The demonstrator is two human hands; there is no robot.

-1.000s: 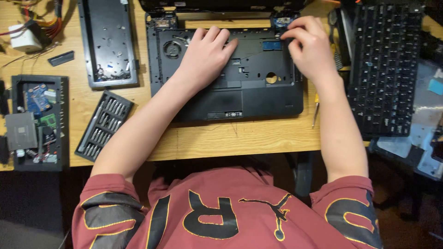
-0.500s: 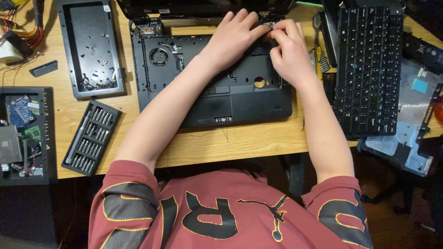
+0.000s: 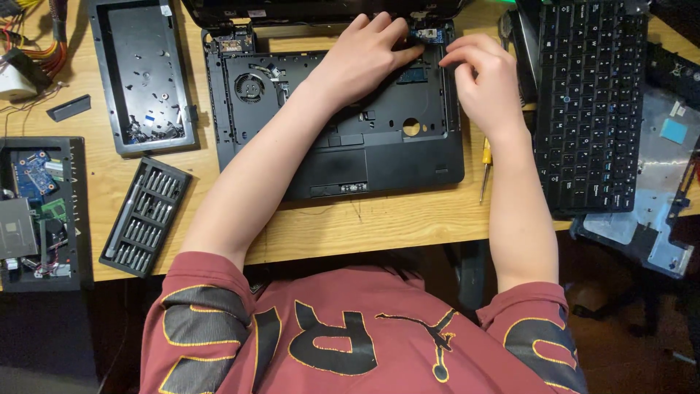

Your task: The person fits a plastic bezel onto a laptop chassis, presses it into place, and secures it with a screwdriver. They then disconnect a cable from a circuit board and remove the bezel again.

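An opened black laptop base [image 3: 379,157] with its keyboard taken off lies on the wooden desk [image 3: 379,219]; its fan [image 3: 250,86] shows at the upper left. My left hand [image 3: 361,62] lies flat over the base, fingertips stretched to a small blue board [image 3: 426,33] at the upper right hinge corner. My right hand [image 3: 485,80] hovers just right of that corner, fingers curled with thumb and forefinger close together. Whether it pinches anything is hidden.
A detached black keyboard [image 3: 590,102] lies to the right, over a silver metal plate [image 3: 656,190]. A yellow-handled screwdriver [image 3: 485,164] rests beside the laptop. To the left are a black cover panel [image 3: 142,76], a screwdriver bit set [image 3: 146,215] and a tray of circuit boards [image 3: 36,204].
My left hand has slid right from the base's middle to the upper right corner. My right hand has closed in on the same corner, so both hands now meet there.
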